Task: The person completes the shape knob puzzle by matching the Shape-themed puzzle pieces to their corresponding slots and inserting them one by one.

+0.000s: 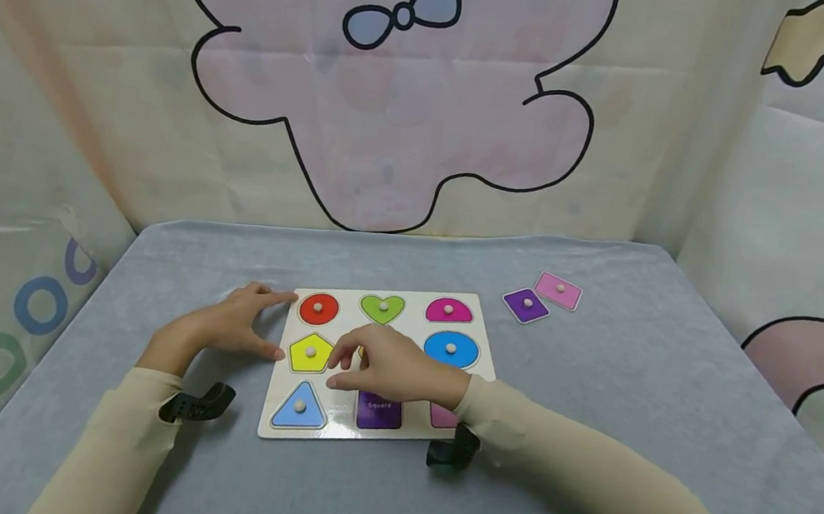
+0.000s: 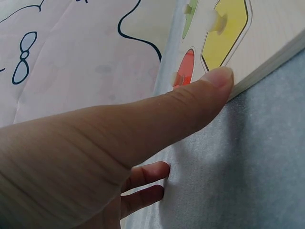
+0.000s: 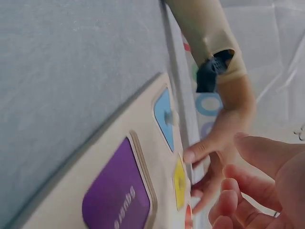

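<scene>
A pale wooden knob puzzle board [image 1: 342, 417] lies flat on the table. My left hand [image 1: 235, 322] touches its left edge with thumb and index finger, and the thumb [image 2: 219, 78] is against the edge near the yellow pentagon piece [image 1: 302, 356]. Over the board's middle hovers my right hand [image 1: 393, 364], fingers loosely bent, nothing between them in the right wrist view. Below it is a purple recess [image 1: 379, 413] labelled "Square". A pink recess [image 1: 443, 417] is partly hidden by the right wrist. The piece behind the right hand is mostly covered.
A purple knobbed piece [image 1: 520, 308] and a pink knobbed piece [image 1: 554, 295] lie right of the board. Red circle [image 1: 309, 311], green heart [image 1: 374, 312], magenta semicircle [image 1: 458, 316], blue oval [image 1: 440, 352] and blue triangle [image 1: 293, 418] pieces sit in the board. Printed curtains surround the grey table [image 1: 326, 499].
</scene>
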Available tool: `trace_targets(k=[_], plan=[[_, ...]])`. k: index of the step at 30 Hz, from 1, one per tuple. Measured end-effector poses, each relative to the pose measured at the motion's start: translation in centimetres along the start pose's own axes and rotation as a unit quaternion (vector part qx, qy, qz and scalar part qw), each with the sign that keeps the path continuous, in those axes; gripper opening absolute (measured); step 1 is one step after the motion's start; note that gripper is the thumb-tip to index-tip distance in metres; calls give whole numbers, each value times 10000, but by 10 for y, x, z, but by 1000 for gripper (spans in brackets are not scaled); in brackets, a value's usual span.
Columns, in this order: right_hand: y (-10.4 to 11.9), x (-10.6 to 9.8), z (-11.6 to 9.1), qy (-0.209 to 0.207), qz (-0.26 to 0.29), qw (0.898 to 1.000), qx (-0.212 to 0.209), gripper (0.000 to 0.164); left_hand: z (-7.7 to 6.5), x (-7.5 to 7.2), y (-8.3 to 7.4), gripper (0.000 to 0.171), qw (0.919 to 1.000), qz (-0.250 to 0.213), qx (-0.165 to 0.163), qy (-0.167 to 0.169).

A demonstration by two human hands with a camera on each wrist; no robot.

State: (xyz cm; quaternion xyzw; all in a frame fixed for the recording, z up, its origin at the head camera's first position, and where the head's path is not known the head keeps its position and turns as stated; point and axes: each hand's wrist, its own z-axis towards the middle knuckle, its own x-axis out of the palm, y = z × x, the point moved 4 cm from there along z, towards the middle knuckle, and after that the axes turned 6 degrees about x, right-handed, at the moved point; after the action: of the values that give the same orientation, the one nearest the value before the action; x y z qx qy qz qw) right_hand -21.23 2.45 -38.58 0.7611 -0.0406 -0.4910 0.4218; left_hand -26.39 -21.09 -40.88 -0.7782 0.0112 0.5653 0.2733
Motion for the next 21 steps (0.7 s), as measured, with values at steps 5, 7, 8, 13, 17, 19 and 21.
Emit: trace_targets(k=[5,7,8,13,17,19,21], plan=[[-13,-15,-6,-326,111,9994,-94,20,1,-1,-1,100,10000,4,-22,-40],[-18,-22,-9,-444,200,9987,-152,17,2,-2,-1,100,10000,2,-6,-44],[-21,-25,-11,-492,255,9983,-192,16,2,-2,-1,100,10000,16,19,-40],[-27,-39,-19,-710,551,9951,-409,16,4,-2,0,100,10000,10,80,-15],[-32,-48,-22,-869,671,9934,-345,19,3,-1,0,100,10000,-7,20,-13],[-34,-52,-23,-949,729,9924,-277,19,2,0,0,100,10000,-16,-19,-7],[-36,-57,-23,-1065,749,9910,-315,18,2,1,0,100,10000,-16,-31,-8]])
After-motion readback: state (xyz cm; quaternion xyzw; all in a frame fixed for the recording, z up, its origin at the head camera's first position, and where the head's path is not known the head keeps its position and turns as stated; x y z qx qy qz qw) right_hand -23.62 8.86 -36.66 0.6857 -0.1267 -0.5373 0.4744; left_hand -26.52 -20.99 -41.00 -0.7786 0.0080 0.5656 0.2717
